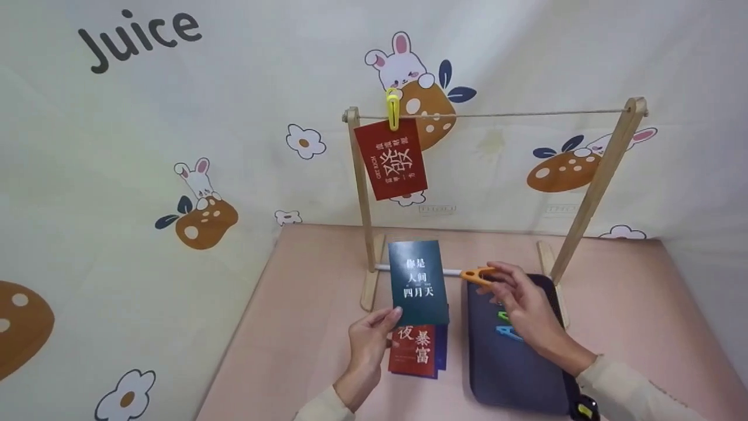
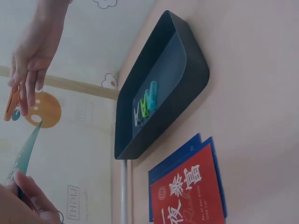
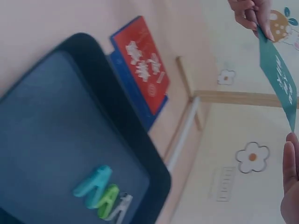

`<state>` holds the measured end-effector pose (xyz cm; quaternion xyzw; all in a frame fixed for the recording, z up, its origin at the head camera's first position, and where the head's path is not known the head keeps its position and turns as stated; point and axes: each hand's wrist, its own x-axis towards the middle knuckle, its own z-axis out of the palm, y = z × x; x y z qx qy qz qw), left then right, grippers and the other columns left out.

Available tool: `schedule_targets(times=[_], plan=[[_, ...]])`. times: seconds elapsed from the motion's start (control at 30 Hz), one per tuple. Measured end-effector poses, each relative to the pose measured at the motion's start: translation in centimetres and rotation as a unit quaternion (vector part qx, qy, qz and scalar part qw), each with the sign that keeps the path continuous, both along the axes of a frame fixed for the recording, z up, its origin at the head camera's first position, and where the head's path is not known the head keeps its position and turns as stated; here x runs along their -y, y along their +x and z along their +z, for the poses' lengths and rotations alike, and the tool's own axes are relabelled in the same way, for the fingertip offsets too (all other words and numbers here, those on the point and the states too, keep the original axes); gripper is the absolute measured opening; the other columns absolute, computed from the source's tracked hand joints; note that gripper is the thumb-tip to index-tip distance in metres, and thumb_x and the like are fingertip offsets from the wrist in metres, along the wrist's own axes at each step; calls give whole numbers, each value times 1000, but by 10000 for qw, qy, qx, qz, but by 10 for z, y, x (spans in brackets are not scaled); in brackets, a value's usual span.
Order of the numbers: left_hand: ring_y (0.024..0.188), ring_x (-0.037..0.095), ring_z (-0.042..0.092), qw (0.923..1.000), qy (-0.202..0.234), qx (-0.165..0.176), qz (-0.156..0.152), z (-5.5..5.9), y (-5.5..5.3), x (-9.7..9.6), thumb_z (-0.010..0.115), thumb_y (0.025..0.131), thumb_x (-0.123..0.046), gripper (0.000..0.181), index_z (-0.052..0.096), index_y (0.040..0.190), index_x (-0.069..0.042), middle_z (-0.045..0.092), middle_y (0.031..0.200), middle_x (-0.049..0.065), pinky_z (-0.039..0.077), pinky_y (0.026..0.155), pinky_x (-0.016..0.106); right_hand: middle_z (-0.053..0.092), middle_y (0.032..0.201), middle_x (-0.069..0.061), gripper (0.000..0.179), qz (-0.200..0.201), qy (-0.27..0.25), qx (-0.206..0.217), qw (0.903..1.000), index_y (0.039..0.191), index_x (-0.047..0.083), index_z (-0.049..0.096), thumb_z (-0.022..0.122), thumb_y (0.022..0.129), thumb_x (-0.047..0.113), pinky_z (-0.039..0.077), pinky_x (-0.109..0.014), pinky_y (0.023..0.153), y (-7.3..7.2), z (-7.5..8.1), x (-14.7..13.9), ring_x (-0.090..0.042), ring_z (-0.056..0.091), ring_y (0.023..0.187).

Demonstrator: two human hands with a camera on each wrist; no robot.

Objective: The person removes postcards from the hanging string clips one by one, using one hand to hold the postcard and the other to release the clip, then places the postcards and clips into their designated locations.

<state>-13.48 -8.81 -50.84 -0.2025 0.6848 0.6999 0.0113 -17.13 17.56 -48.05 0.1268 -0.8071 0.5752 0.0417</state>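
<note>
My left hand pinches a dark green card with white characters by its lower left corner, thumb in front. The card is held up before the rack. My right hand pinches an orange clothespin to the right of the card, apart from it in the head view. Above, a red card hangs slightly tilted from a string, held by a yellow clothespin. Below the green card, another red card lies on blue cards.
A dark tray holds a blue clothespin, a green clothespin and a grey clothespin. The string runs between two wooden posts, joined low down by a white rod. A patterned cloth stands behind the pink tabletop.
</note>
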Motion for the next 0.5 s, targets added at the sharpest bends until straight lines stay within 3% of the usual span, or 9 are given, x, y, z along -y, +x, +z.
schedule_targets(times=[0.23, 0.37, 0.5], plan=[[78, 11, 66, 9986, 198, 466, -151, -26, 6, -7, 78, 87, -34, 47, 71, 120, -3, 76, 110, 11, 55, 59, 23, 76, 100, -6, 35, -237, 600, 190, 9977, 134, 8, 55, 58, 100, 6, 59, -20, 73, 16, -38, -2, -4, 69, 86], [78, 12, 68, 9974, 258, 637, -204, -38, 10, -10, 77, 86, -37, 51, 70, 122, -2, 76, 109, 10, 55, 61, 24, 76, 102, -7, 34, -190, 787, 94, 9967, 133, 8, 57, 60, 99, 7, 59, -20, 74, 23, -56, -3, -7, 71, 87], [78, 13, 69, 9969, 252, 725, -192, -49, 14, -12, 77, 87, -35, 50, 69, 123, -1, 77, 105, 9, 54, 58, 22, 74, 107, -12, 32, -349, 771, -126, 9963, 128, 5, 60, 61, 96, 1, 59, -22, 66, 29, -73, -2, -5, 70, 81]])
